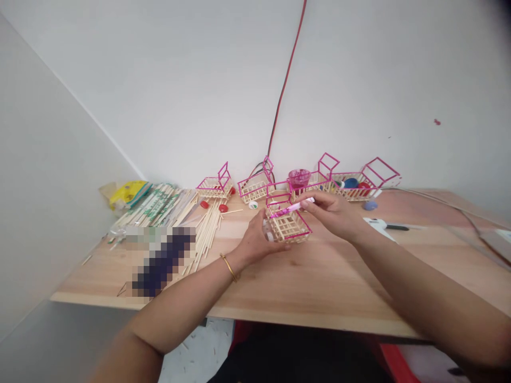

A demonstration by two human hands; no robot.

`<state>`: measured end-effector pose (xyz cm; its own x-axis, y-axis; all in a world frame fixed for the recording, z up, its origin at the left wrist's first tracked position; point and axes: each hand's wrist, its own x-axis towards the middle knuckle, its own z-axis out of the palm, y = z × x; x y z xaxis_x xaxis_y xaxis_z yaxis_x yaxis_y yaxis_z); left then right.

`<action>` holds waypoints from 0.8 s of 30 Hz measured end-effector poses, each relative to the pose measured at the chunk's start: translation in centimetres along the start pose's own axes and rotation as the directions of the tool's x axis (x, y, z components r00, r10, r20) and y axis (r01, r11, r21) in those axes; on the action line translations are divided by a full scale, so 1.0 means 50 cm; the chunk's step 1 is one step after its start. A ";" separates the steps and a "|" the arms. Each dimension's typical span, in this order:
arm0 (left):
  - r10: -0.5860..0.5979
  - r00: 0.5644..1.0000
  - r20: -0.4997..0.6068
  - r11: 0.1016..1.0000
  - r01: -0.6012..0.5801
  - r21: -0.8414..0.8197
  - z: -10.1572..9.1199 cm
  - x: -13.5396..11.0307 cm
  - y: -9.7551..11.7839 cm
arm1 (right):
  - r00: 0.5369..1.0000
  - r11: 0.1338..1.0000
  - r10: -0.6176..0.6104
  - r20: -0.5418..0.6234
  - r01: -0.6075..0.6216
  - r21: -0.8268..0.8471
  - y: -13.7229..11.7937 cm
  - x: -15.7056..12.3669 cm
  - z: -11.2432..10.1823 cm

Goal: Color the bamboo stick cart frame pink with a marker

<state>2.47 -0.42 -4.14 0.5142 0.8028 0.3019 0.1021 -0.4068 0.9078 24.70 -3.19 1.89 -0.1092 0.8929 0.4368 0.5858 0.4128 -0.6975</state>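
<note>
My left hand [255, 238] is closed around the near left side of a small stick-built cart [288, 226] with pale slats and magenta-painted edges. Between the fingertips of my right hand [327, 210] is a slim white paintbrush [300, 205], its end streaked with magenta. That end lies over the cart's upper left edge, close to my left fingers. Behind the cart stands a clear cup of magenta paint [299, 180]. What the left fingers grip underneath is partly hidden.
Similar stick carts [255, 186] line the wall, one at right [351, 186] holding coloured caps. Loose sticks [205, 239], packed sticks [159, 205] and red caps [223, 208] lie to the left. A white glue gun [379, 227] rests at right; a red cable [285, 80] hangs behind.
</note>
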 end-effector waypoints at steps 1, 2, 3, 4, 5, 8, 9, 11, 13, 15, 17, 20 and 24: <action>-0.003 1.000 0.001 1.000 0.003 -0.011 0.000 0.000 0.000 | 1.000 1.000 0.005 0.005 -0.005 -0.010 -0.003 -0.004 -0.003; -0.006 1.000 0.003 1.000 0.006 -0.020 0.000 0.000 0.001 | 1.000 1.000 0.009 0.004 -0.009 -0.021 -0.005 -0.007 -0.005; -0.010 1.000 0.003 1.000 0.011 -0.024 0.000 0.000 0.002 | 1.000 0.999 0.012 -0.001 -0.012 -0.030 -0.007 -0.009 -0.007; -0.017 1.000 0.003 1.000 0.017 -0.023 -0.001 0.000 0.002 | 1.000 0.999 0.014 -0.006 -0.014 -0.033 -0.008 -0.009 -0.009; -0.024 1.000 0.003 0.999 0.024 -0.022 -0.001 0.000 0.003 | 1.000 1.000 0.014 -0.011 -0.014 -0.027 -0.008 -0.007 -0.009; -0.031 1.000 0.005 0.998 0.031 -0.047 -0.001 0.000 0.004 | 1.000 0.999 0.022 -0.011 -0.022 0.027 0.000 0.008 -0.007; -0.032 0.999 0.008 0.998 0.032 -0.060 -0.001 0.000 0.003 | 0.999 0.999 0.030 -0.012 -0.029 0.045 0.004 0.015 -0.005; -0.035 0.999 0.016 0.997 0.036 -0.072 -0.001 0.001 0.001 | 0.998 0.995 0.053 -0.015 -0.052 0.080 0.015 0.028 0.001; -0.038 0.999 0.027 0.997 0.039 -0.060 -0.001 0.002 -0.002 | 0.997 0.989 0.072 -0.018 -0.069 0.128 0.024 0.040 0.008; -0.035 0.999 0.039 0.998 0.037 -0.049 -0.001 0.002 -0.003 | 0.996 0.979 0.084 -0.018 -0.080 0.186 0.030 0.050 0.015; -0.035 0.998 0.046 0.998 0.037 -0.055 -0.001 0.003 -0.001 | 0.996 0.974 0.091 -0.019 -0.085 0.212 0.032 0.055 0.018; -0.032 0.999 0.043 0.996 0.036 -0.079 -0.001 0.002 0.005 | 0.996 0.982 0.085 -0.018 -0.081 0.168 0.029 0.053 0.015; -0.051 0.998 0.030 0.996 0.053 -0.077 -0.002 -0.001 0.008 | 0.998 0.993 0.060 -0.002 -0.060 0.098 0.020 0.031 -0.001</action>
<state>2.40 -0.60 -3.74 0.5340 0.8087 0.2466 0.0630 -0.3289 0.9423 25.14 -1.39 1.88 -0.0720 0.9159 0.3950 0.5094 0.3742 -0.7749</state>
